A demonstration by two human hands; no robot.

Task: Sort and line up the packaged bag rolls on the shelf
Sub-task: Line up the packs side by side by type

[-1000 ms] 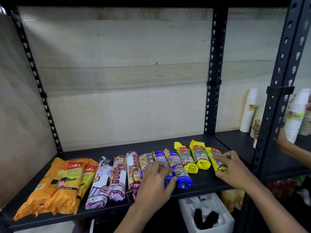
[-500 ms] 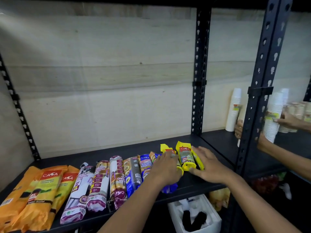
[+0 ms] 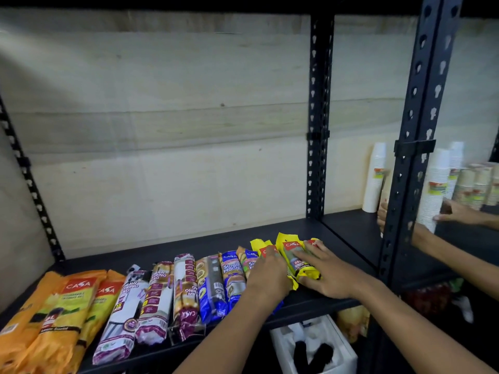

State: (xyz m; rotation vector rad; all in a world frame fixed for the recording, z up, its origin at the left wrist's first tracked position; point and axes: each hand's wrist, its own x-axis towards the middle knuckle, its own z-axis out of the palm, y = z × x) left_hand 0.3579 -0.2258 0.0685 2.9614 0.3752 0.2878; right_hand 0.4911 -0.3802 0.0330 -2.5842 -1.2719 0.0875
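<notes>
A row of packaged bag rolls lies side by side on the black shelf (image 3: 189,248). From the left come orange packs (image 3: 58,317), white and maroon drawstring rolls (image 3: 156,300), blue rolls (image 3: 232,279) and yellow packs (image 3: 293,256) at the right end. My left hand (image 3: 268,273) rests on the rolls where the blue ones meet the yellow ones, fingers pointing to the back. My right hand (image 3: 328,273) lies flat with straight fingers against the right side of the yellow packs, covering the rightmost one.
Black perforated uprights (image 3: 318,117) stand right of the rolls. On the neighbouring shelf are stacks of paper cups (image 3: 375,176), handled by another person's hand (image 3: 456,211). A white foam box (image 3: 313,344) sits on the level below.
Both hands have pushed the blue and yellow packs leftward, closing the gaps. The camera has swung right, so the row sits further left in view.
</notes>
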